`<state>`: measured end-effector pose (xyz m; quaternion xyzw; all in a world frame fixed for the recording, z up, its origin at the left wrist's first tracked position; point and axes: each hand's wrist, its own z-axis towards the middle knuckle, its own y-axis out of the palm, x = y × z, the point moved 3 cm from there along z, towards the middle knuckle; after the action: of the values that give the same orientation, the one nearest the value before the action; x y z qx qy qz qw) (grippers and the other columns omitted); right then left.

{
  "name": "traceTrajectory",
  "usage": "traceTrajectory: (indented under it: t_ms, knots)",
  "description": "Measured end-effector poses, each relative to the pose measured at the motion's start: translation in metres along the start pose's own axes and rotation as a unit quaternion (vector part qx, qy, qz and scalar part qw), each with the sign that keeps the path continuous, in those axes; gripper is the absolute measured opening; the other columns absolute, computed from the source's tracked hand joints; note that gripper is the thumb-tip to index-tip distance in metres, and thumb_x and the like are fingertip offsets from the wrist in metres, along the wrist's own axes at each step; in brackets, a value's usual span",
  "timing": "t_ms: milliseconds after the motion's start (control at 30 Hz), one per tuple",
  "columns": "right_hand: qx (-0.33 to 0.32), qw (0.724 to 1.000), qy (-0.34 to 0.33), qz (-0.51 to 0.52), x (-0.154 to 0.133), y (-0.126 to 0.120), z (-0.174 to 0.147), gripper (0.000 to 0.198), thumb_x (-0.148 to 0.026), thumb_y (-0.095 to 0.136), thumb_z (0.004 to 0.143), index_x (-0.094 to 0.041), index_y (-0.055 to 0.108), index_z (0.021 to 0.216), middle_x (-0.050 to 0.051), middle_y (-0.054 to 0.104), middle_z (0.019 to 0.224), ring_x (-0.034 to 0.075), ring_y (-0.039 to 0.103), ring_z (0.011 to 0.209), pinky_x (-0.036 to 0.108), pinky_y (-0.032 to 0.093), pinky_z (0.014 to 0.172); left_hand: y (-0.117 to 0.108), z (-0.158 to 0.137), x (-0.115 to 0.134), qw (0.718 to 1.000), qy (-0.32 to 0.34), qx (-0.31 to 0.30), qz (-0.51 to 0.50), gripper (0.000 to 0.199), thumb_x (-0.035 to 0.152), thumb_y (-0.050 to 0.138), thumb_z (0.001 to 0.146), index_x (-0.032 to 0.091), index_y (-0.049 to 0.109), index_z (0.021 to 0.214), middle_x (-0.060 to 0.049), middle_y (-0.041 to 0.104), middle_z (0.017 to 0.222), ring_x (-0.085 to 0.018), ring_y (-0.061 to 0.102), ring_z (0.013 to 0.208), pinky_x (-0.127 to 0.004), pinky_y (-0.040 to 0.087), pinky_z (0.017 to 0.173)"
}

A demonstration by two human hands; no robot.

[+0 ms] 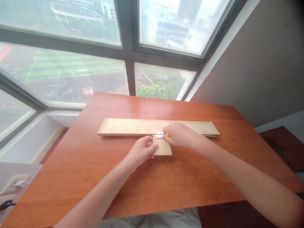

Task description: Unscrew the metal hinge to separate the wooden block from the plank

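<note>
A long pale wooden board [133, 126] lies across the table, and a small square wooden piece [163, 149] meets its near edge. A silver metal hinge [159, 134] spans the joint between them, one leaf on each. My left hand [142, 148] grips the small piece by its left side, thumb on top and fingers curled beneath. Close to the hinge's right end, my right hand [180, 134] is closed around a yellow-ended object [167, 134]. Most of that object is hidden by the fingers, so its kind does not show.
The reddish-brown wooden table [114, 190] stands against large windows [78, 66] with grey frames. A grey wall [261, 63] rises on the right. A wall socket with a plug [22, 183] is at the lower left, beside the table.
</note>
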<state>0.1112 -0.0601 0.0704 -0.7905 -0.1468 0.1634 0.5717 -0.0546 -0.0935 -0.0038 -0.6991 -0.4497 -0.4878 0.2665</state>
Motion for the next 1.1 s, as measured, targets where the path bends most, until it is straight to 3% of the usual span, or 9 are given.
traceTrajectory:
  t_ms: [267,467,767,1100]
  knots:
    - [-0.017,0.999,-0.029,0.025,0.012,-0.002,-0.001,0.015,-0.02,0.053,0.088,-0.02,0.068,0.089,0.004,0.072,0.083,0.014,0.059,0.068,0.026,0.029,0.056,0.005,-0.004,0.005,0.999,-0.016,-0.031,-0.035,0.029,0.038,0.068,0.081,0.014,0.058,0.093,0.001,0.06,0.067,-0.009,0.057,0.055,-0.017,0.036,0.048]
    - [0.001,1.0,0.007,0.029,0.007,-0.001,0.0,0.035,-0.045,0.051,0.095,-0.019,0.066,0.078,0.005,0.069,0.072,0.014,0.054,0.058,0.027,0.027,0.051,0.005,-0.004,0.004,0.999,-0.022,-0.016,-0.035,0.028,0.036,0.068,0.081,0.014,0.057,0.095,0.002,0.061,0.067,-0.009,0.057,0.054,-0.018,0.037,0.048]
    - [-0.012,0.998,-0.043,0.037,0.01,-0.003,0.001,0.012,-0.022,0.056,0.09,-0.021,0.068,0.088,0.003,0.073,0.086,0.015,0.061,0.073,0.025,0.032,0.059,0.005,-0.003,0.003,0.999,-0.017,-0.012,-0.032,0.026,0.035,0.067,0.082,0.015,0.056,0.095,0.003,0.059,0.063,-0.009,0.056,0.053,-0.018,0.037,0.048]
    - [0.014,0.998,0.026,0.051,0.007,-0.002,-0.002,0.028,-0.038,0.054,0.094,-0.018,0.067,0.079,0.006,0.069,0.074,0.015,0.055,0.06,0.026,0.028,0.052,0.005,-0.002,0.002,0.999,-0.014,-0.006,-0.031,0.027,0.034,0.067,0.081,0.015,0.055,0.095,0.004,0.058,0.061,-0.009,0.056,0.052,-0.018,0.037,0.047]
